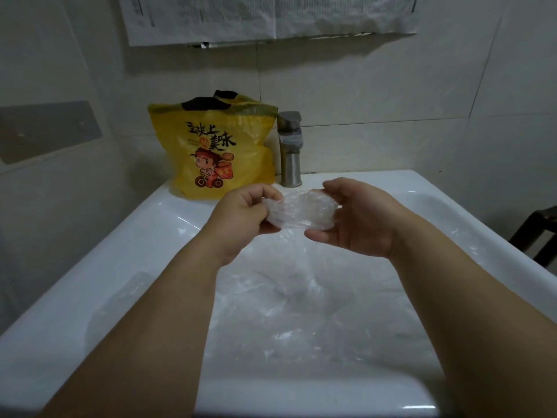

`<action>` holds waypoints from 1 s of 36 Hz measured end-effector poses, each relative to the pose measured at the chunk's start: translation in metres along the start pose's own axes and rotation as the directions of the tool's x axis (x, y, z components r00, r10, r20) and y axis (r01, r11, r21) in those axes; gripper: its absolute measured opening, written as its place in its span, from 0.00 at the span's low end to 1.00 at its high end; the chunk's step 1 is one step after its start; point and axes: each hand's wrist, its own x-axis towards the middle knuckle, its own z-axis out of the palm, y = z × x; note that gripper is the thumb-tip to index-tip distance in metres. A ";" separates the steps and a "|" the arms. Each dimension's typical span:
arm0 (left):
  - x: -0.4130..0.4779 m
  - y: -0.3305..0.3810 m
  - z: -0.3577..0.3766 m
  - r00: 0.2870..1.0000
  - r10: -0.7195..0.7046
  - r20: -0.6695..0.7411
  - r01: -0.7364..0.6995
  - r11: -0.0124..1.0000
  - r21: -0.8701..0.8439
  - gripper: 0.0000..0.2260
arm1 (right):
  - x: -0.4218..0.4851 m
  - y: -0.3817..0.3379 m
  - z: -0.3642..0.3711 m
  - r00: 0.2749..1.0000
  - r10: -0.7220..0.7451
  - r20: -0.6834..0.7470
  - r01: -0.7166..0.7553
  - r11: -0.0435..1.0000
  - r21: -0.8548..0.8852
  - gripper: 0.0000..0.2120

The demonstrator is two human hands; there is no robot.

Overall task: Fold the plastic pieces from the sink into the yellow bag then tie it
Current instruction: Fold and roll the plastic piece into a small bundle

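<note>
Thin, clear, crinkled plastic piece (pixel 301 211), bunched into a loose glossy wad, held up over the sink (pixel 90 282) at picture centre. Left hand (pixel 241 218) at 9 o'clock of the wad, grip pinching its edge between thumb and curled fingers. Right hand (pixel 358 218) at 3 o'clock, palm turned inward, fingers curled over the top edge, thumb under it, grip grasping the same wad. Bare forearms reaching in from 6 o'clock. Beneath the hands, more plastic pieces (pixel 301 312): filmy, wrinkled sheets lying in the smooth white basin. At 11 o'clock, yellow bag (pixel 217 152) upright on the sink's back ledge, soft printed plastic, black patches at its top. Just beside it, at 12 o'clock, dull metal faucet (pixel 290 149), squarish. Tiled wall behind; printed paper (pixel 265 16) above.
</note>
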 end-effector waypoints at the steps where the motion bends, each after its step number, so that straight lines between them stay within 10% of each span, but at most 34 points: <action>1: 0.000 0.000 0.000 1.000 0.007 -0.003 -0.007 1.000 -0.001 0.17 | 0.000 0.000 0.000 1.000 0.010 -0.010 -0.010 1.000 -0.012 0.08; 12: -0.009 0.020 -0.002 0.979 -0.178 0.098 0.202 0.907 -0.369 0.13 | 0.001 0.003 0.000 0.981 -0.182 -0.062 0.166 0.965 -0.203 0.12; 18: -0.003 0.006 0.006 0.980 -0.162 -0.115 0.153 0.985 -0.086 0.10 | 0.001 0.008 0.004 0.966 -0.257 -0.013 0.229 0.882 -0.411 0.21; 28: -0.006 0.012 0.000 0.992 -0.126 0.020 0.127 0.974 -0.185 0.15 | 0.003 0.006 -0.002 0.954 -0.297 -0.039 0.258 0.880 -0.398 0.27; 36: -0.010 0.009 -0.001 0.999 -0.013 -0.038 0.019 0.990 0.141 0.18 | 0.008 0.010 -0.006 0.938 -0.345 -0.032 0.277 0.802 -0.529 0.30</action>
